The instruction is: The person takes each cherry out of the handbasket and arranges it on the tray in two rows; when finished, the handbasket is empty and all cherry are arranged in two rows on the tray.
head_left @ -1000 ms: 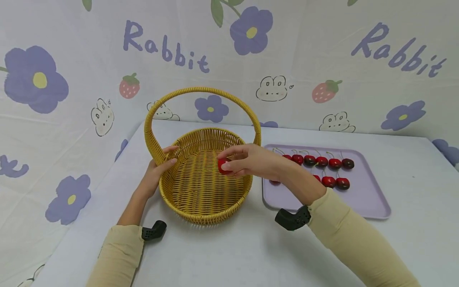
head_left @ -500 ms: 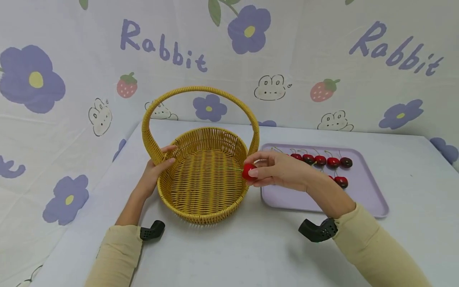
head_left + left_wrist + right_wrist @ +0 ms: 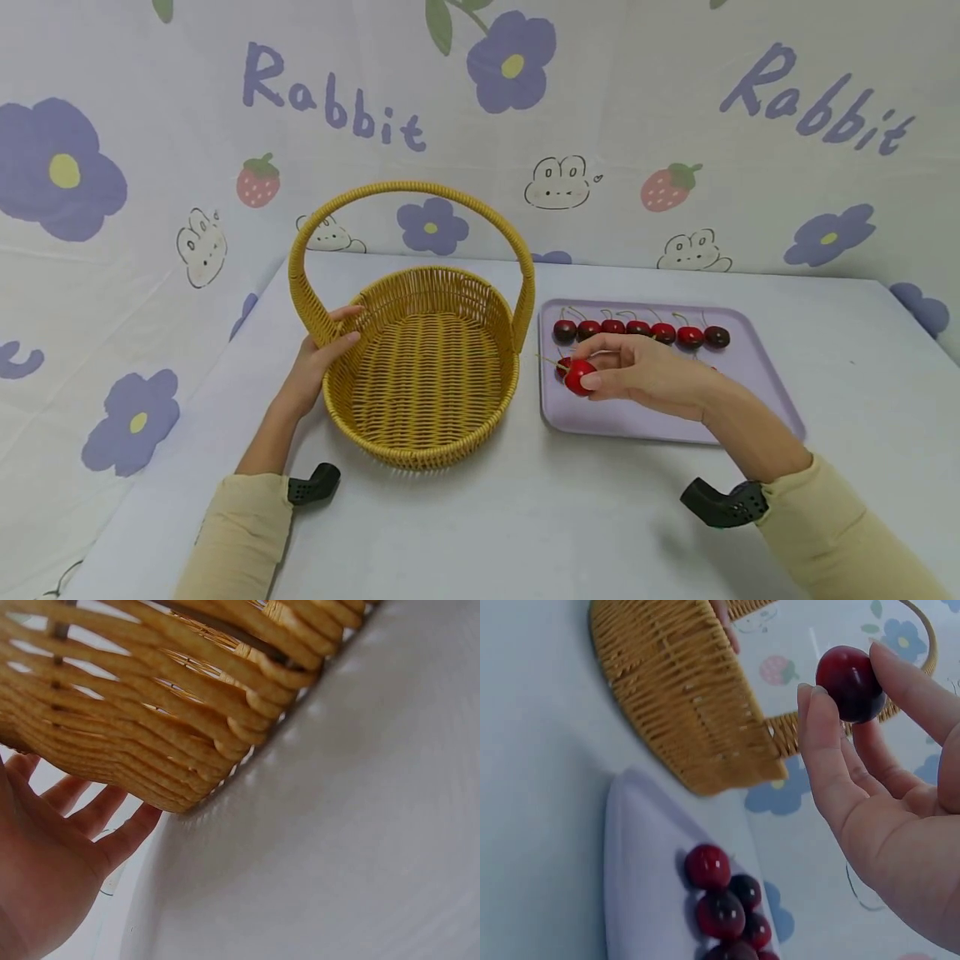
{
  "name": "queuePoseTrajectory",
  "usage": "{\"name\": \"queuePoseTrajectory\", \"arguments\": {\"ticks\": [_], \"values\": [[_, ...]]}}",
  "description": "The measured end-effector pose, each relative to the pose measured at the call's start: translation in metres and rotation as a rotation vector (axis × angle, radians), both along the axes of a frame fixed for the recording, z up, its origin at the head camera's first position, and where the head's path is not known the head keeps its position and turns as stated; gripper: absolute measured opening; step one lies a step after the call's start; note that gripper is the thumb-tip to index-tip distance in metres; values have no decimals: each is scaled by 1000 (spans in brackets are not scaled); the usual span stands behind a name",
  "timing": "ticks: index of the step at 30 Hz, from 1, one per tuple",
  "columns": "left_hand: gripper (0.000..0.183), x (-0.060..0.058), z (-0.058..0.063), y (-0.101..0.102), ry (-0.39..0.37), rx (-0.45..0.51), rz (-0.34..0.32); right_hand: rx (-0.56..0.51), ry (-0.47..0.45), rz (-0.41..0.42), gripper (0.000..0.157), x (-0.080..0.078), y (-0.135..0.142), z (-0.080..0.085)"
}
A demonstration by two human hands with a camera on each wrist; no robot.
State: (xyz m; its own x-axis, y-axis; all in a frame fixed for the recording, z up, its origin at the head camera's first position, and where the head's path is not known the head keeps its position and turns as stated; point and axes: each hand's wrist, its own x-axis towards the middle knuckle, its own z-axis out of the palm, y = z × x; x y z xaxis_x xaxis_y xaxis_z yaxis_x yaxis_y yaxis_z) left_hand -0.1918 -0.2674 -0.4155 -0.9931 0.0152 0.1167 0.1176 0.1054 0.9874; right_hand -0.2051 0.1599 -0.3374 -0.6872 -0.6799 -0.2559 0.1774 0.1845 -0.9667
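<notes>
My right hand (image 3: 652,371) pinches a red cherry (image 3: 579,377) by its sides between thumb and fingertips, above the left part of a lilac tray (image 3: 622,418). The cherry's stem points left. In the right wrist view the held cherry (image 3: 850,684) looks dark red, nearly black on one side. A yellow woven basket (image 3: 420,457) with a tall arched handle stands left of the tray, nothing visible in it. My left hand (image 3: 309,371) holds its left rim by the handle's foot; in the left wrist view, fingers of the left hand (image 3: 56,855) lie against the outer wall.
A row of cherries (image 3: 690,337) with stems lies along the tray's back. Another cherry (image 3: 562,367) lies behind the held one, and the right hand hides part of the tray. A white cloth with flowers and rabbits hangs behind the white table (image 3: 480,533).
My right hand has moved right with the cherry, from above the basket, past its rim, to above the tray. The left hand stays on the basket. The view has shifted slightly.
</notes>
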Motion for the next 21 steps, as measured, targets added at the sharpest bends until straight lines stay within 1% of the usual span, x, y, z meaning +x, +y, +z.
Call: {"name": "queuePoseTrajectory", "arguments": {"ticks": [6,10,13,21], "values": [[49,1,0,0,-3,3,6,-2,-21,-54,25,0,28,-6],[49,0,1,1,-3,5,1,-79,-65,-77,23,-1,51,-9],[49,0,1,2,-1,6,2,-135,-81,-96,21,-2,68,-11],[49,1,3,2,-6,2,5,-160,-88,-162,18,-7,114,-24]]}}
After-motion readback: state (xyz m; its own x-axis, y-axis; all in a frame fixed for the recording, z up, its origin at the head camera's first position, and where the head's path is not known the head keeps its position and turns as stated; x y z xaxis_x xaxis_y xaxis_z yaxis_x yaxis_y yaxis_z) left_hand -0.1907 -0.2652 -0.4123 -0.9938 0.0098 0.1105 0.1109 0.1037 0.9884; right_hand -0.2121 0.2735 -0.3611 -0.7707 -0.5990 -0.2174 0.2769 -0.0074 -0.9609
